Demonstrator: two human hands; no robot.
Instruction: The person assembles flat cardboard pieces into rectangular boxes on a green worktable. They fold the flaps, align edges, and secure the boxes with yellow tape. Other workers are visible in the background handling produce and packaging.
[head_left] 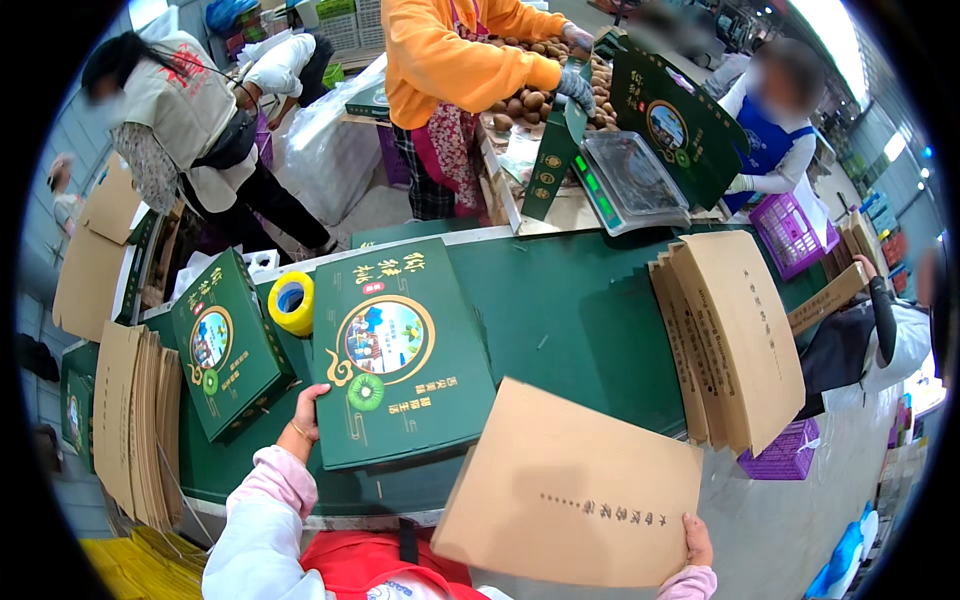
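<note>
My left hand [308, 415] grips the left edge of a large green gift box [455, 350], which lies closed on the green table. Its lid bears a round picture and a kiwi slice. With my right hand [698, 540] I hold the right edge of a flat brown cardboard carton [580, 490]. That carton is tilted in front of me and overlaps the gift box's lower right corner. Left of the gift box lie a second green gift box [235, 340] and a roll of yellow tape [291, 303].
Folded brown cartons [735, 340] stand at the right of the green table [560, 310], more cartons [140, 420] at the left. Beyond are a scale [630, 180], kiwis [525, 103] and a co-worker in orange [440, 60]. Purple crates [793, 235] flank the table's right side.
</note>
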